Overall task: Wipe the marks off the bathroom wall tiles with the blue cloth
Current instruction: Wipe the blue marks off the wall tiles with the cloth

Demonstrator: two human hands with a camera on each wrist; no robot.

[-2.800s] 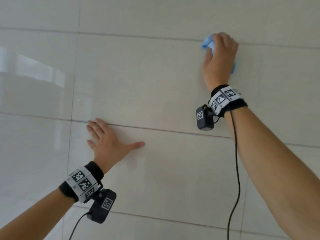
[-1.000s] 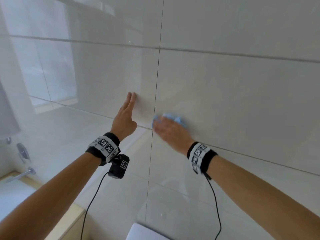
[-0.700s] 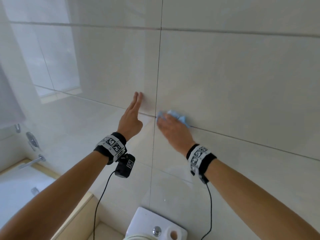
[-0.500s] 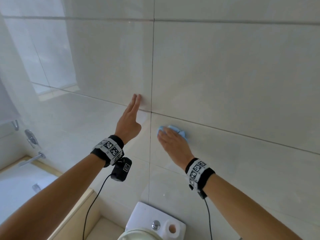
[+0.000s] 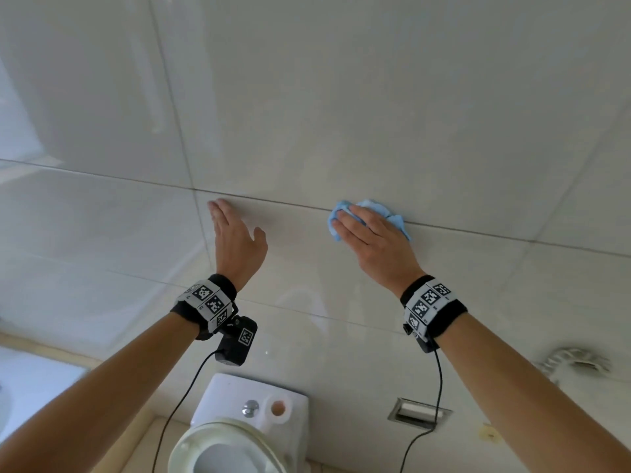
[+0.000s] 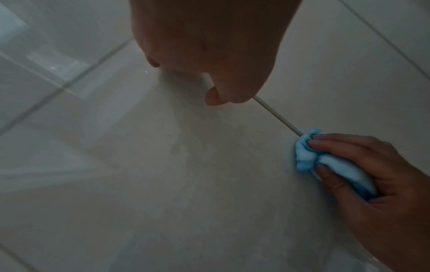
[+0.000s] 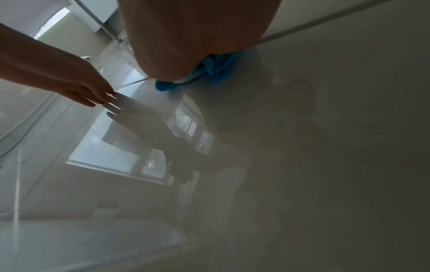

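The bunched blue cloth (image 5: pixel 377 205) lies pressed on the glossy beige wall tiles (image 5: pixel 341 97), on a horizontal grout line. My right hand (image 5: pixel 355 225) covers it; in the left wrist view the cloth (image 6: pixel 304 156) sits gripped between the right hand's (image 6: pixel 372 165) fingers and thumb. My left hand (image 5: pixel 235 240) rests flat on the tile to the left, fingers straight, just right of a vertical grout line. Faint smears (image 6: pixel 177 149) show on the tile between the hands. In the right wrist view the cloth (image 7: pixel 216 73) peeks out under the palm and the left hand (image 7: pixel 81 86) touches the wall.
Below the hands stands a white toilet cistern (image 5: pixel 252 401) with the bowl (image 5: pixel 222 448) in front. A recessed metal holder (image 5: pixel 418 411) and a chrome fitting (image 5: pixel 577 361) are low on the wall at right. A bathtub edge (image 5: pixel 34 380) lies at lower left.
My right hand has slid the cloth to the right along the horizontal grout line, away from the left hand. The left hand has shifted right across the vertical joint, still flat on the wall.
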